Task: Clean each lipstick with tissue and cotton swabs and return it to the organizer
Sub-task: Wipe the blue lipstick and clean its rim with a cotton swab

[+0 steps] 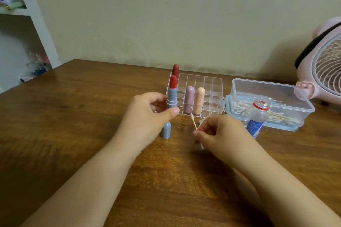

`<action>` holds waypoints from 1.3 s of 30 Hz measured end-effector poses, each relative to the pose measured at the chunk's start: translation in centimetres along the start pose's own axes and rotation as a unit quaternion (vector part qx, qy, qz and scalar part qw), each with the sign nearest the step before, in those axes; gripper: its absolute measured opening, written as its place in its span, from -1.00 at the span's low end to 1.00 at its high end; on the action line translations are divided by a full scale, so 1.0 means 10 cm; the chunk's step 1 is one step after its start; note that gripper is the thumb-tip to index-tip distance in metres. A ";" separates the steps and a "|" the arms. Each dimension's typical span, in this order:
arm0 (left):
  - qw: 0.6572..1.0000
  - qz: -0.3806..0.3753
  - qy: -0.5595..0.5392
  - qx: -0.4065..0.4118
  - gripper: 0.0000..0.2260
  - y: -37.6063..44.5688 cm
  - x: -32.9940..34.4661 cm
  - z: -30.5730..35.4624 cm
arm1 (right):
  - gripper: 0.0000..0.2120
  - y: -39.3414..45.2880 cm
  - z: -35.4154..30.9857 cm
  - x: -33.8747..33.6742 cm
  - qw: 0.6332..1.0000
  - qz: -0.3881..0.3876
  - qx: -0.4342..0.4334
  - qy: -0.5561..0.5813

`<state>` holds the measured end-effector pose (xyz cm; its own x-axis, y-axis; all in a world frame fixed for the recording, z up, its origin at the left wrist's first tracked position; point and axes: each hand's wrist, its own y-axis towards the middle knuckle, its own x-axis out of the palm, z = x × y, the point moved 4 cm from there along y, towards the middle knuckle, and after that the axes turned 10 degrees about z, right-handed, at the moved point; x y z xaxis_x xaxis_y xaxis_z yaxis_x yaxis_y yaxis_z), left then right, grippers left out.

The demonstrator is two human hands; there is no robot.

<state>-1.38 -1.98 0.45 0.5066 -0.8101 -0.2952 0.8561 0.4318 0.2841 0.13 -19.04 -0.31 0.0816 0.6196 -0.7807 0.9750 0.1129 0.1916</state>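
While left hand fingers grip red lipstick, right hand pinches swab, brown wooden table, beige wall

An open lipstick with a grey-blue case and red bullet stands upright in the left hand. Its grey-blue cap stands on the tabletop just below. The right hand pinches a cotton swab with a pink-stained tip, and a bit of tissue. The clear gridded organizer holds a dark red lipstick, a mauve one and a peach one.
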 end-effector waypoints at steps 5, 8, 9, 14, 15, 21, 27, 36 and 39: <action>0.996 -0.041 0.067 0.031 -0.81 -0.02 0.25 -0.06 | -0.86 0.03 0.01 -0.08 1.000 0.009 0.006 0.018; 0.994 -0.047 0.091 0.032 -0.82 0.00 0.35 -0.14 | -0.85 0.03 0.02 -0.10 1.000 0.006 0.005 0.020; 0.994 -0.047 0.098 0.032 -0.83 0.01 0.36 -0.16 | -0.85 0.03 0.02 -0.10 1.000 0.005 0.004 0.019; 0.991 -0.048 0.123 0.027 -0.79 0.02 0.36 -0.19 | -0.85 0.04 0.03 -0.10 1.000 -0.005 -0.001 0.015; 0.990 -0.047 0.127 0.026 -0.78 0.02 0.35 -0.19 | -0.85 0.03 0.03 -0.10 1.000 -0.007 -0.003 0.015; 0.988 -0.053 0.145 0.010 -0.71 0.00 0.33 -0.18 | -0.87 0.04 0.03 -0.11 1.000 0.003 -0.007 0.011; 0.985 -0.061 0.162 0.000 -0.62 -0.02 0.32 -0.16 | -0.88 0.04 0.04 -0.11 1.000 0.005 -0.011 0.013; 0.955 -0.077 0.275 0.085 -0.71 -0.06 0.17 -0.10 | -0.86 0.04 0.03 -0.20 1.000 0.025 -0.014 0.011; 0.968 -0.049 0.232 0.079 -0.85 -0.04 0.10 -0.09 | -0.89 0.03 0.01 -0.25 0.999 0.023 -0.034 0.013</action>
<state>-1.12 -2.61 -0.75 0.4463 -0.5635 -0.6952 0.8947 0.2654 0.3592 0.22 -20.62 1.69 0.1194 0.6449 -0.7549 0.9540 0.1360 0.2671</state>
